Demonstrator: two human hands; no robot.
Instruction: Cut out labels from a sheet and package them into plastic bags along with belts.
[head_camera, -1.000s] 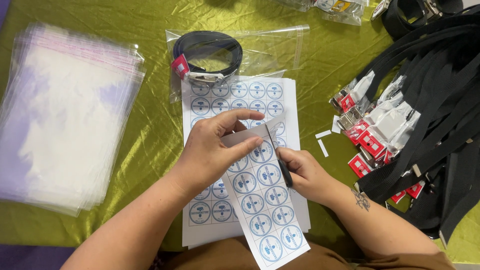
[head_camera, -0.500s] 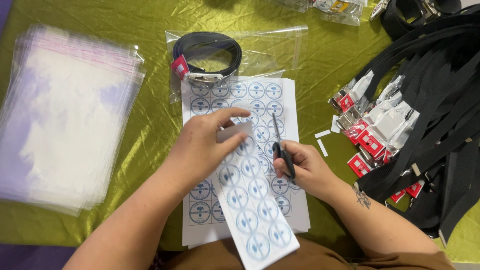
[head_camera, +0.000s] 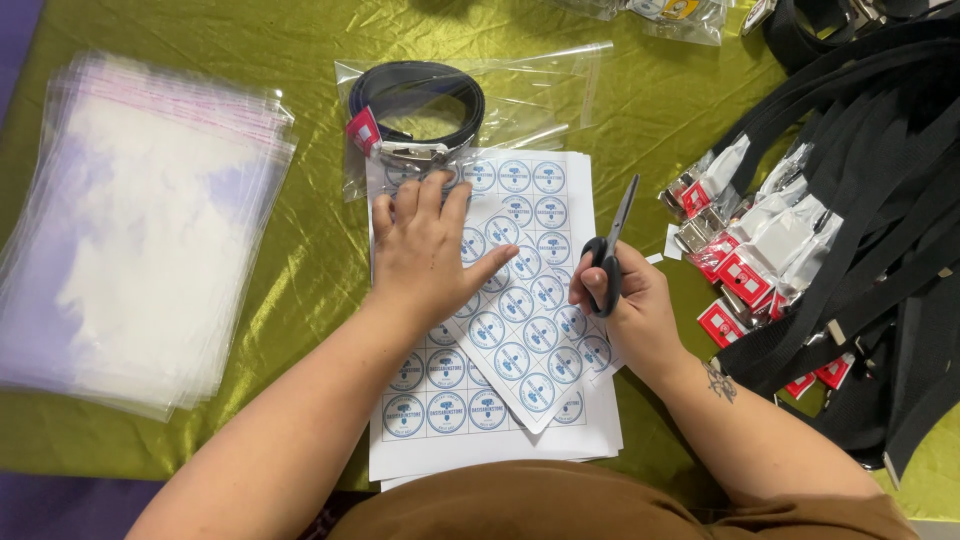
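The left hand (head_camera: 425, 255) lies flat with fingers spread, pinning the sticker sheet (head_camera: 520, 300) still, while the right hand (head_camera: 625, 310) grips closed black scissors (head_camera: 610, 245), blades pointing away.

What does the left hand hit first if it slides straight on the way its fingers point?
Likely the bagged black belt: the left hand lies flat on the sticker sheets, fingers pointing up-frame at the belt's buckle just beyond them.
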